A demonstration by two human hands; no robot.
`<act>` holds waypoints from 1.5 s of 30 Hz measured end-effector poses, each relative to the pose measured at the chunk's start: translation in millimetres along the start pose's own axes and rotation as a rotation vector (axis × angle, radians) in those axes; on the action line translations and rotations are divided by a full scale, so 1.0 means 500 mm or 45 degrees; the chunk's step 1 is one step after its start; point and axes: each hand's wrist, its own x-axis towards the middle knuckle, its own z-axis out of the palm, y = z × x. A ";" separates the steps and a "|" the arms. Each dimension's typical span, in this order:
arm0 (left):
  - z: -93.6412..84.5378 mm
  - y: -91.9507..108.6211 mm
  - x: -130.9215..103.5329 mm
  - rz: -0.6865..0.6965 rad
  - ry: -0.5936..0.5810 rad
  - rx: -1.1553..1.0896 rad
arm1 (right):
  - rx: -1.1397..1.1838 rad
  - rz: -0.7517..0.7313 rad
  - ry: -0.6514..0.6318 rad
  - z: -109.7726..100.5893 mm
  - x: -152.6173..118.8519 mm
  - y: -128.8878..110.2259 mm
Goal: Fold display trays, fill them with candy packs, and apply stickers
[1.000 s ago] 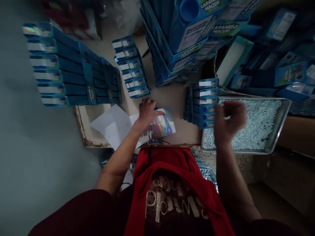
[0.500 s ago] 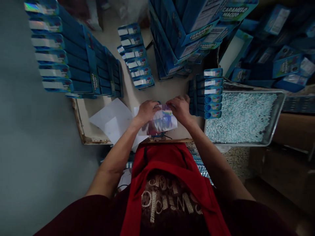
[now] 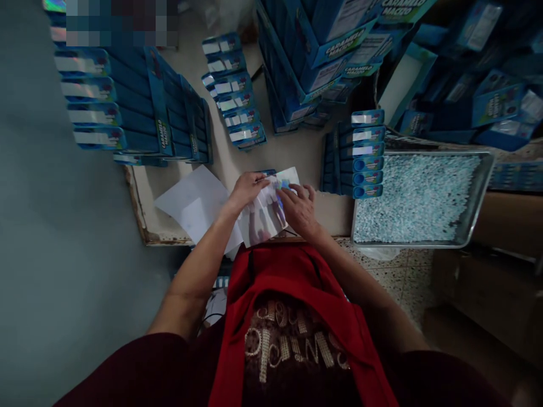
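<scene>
A shiny, reflective sheet with pale label-like strips (image 3: 263, 220) lies at the table's front edge. Its upper left part is gripped by my left hand (image 3: 248, 191), the fingertips resting on the strips. My right hand (image 3: 300, 210) is at the sheet's right side, fingers bent against its surface; its thumb is mostly hidden. Behind the sheet, a bit of a blue box (image 3: 267, 172) peeks out. Plain white papers (image 3: 184, 198) spread out left of my left hand, partly under my forearm.
Blue candy boxes stand in a left stack (image 3: 139, 113), a middle row (image 3: 235, 102) and a right group (image 3: 367, 150). Taller display boxes (image 3: 305, 62) rise at the back. A metal tray (image 3: 481, 198) of pale blue and white bits sits at the right, with piled boxes (image 3: 496, 107) behind it.
The sheet has turned, its right side swinging up and its lower edge towards me. My right hand has moved left and nearer to me, onto the sheet. My left hand has shifted slightly left.
</scene>
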 end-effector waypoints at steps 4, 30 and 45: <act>-0.010 0.007 0.000 0.035 0.019 0.204 | -0.012 0.085 0.088 -0.033 0.009 -0.011; -0.016 -0.014 -0.020 -0.057 -0.116 -0.092 | 0.043 -0.020 -0.048 -0.007 0.009 -0.023; 0.103 0.075 -0.092 0.160 0.181 -0.292 | 1.024 0.672 0.263 -0.225 -0.069 0.000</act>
